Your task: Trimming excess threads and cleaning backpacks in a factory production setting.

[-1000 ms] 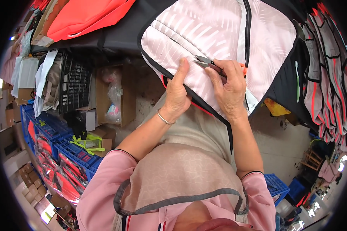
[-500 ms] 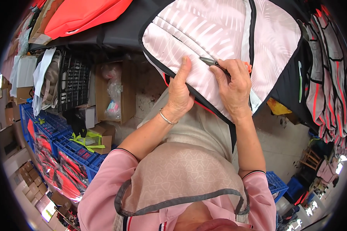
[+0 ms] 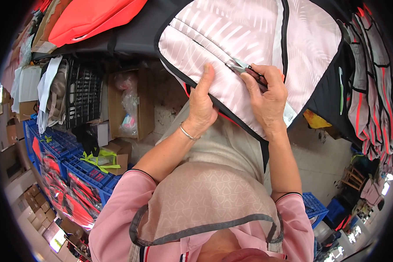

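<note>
A pale pink patterned fabric panel (image 3: 214, 37) with black edge binding lies at the top centre, partly over the table edge and my lap. My left hand (image 3: 201, 107) grips its near-left edge, the thumb on top and the fingers hidden beneath. In my right hand (image 3: 270, 102) is a pair of small scissors (image 3: 238, 66), blades apart and pointing left, close over a seam in the panel. Thumb and fingers wrap round the dark scissor handles. Whether the blades touch a thread is too small to tell.
A red fabric piece (image 3: 96, 19) lies on the black-covered table (image 3: 131, 39) at far left. Below it stand a black basket (image 3: 84, 91) and a cardboard box (image 3: 146, 102). Blue crates (image 3: 81, 163) are lower left. At right are a green-white toothbrush (image 3: 341, 89) and hanging grey-red strips (image 3: 364, 91).
The scissor blades have opened, and the scissors have turned slightly in my right hand. The panel has shifted a little to the left. My left hand keeps nearly the same place.
</note>
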Tool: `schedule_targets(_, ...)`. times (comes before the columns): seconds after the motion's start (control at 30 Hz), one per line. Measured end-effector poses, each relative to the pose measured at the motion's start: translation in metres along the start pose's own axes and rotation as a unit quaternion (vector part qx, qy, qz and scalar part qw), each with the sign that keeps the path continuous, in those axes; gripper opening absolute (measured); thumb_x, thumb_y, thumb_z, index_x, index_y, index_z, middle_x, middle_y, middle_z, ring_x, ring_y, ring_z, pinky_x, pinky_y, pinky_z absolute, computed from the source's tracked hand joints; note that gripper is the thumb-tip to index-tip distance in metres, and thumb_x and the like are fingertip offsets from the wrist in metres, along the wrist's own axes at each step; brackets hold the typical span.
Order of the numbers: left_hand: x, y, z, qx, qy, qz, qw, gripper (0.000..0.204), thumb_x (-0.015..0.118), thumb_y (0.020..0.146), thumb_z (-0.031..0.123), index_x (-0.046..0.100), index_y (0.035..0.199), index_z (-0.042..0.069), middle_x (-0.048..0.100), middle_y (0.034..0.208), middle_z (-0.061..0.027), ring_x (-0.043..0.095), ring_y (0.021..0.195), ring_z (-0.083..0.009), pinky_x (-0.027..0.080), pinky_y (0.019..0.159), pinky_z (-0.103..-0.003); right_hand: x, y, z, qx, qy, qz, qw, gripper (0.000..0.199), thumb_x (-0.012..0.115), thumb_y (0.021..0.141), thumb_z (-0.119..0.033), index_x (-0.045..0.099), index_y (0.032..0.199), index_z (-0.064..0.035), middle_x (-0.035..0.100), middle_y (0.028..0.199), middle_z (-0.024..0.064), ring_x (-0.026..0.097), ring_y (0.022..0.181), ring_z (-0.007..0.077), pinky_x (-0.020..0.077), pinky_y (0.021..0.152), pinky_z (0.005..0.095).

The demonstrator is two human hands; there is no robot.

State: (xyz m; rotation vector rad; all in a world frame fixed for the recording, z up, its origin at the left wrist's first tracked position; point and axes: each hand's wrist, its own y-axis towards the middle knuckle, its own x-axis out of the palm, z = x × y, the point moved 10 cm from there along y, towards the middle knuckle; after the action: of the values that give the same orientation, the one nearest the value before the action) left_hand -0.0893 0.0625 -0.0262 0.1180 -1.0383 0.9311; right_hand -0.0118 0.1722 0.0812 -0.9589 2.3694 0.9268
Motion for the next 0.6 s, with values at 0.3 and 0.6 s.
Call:
schedule_targets(0.3,-0.011,-0.018,-0.02,0.036,0.226,0.022,0.973,0.051,0.075,0.081,0.004,0.052,0.127,0.001,0.057,0.118,-0.0049,0.056,0.108,-0.0159,0.046,0.096,-0.032,0.009,0.0,0.043,0.062,0.057,0.079,0.993,0.023,0.074,0.084,-0.016,0.062,0.098,-0.0013,0.063,0.087,0.0103,0.063,0.076,0.0205,0.0513,0.071,0.0311)
schedule_targets(0.6,-0.004,-0.018,-0.029,-0.062,0.061,0.013,0.996,0.046,0.072,0.085,0.005,0.055,0.127,0.002,0.061,0.121,-0.0093,0.057,0.113,-0.0206,0.044,0.101,-0.038,-0.041,-0.036,0.015,0.101,0.001,0.004,0.995,0.021,0.075,0.083,-0.013,0.062,0.095,-0.0009,0.06,0.082,0.0091,0.06,0.074,0.0203,0.0493,0.07,0.0324)
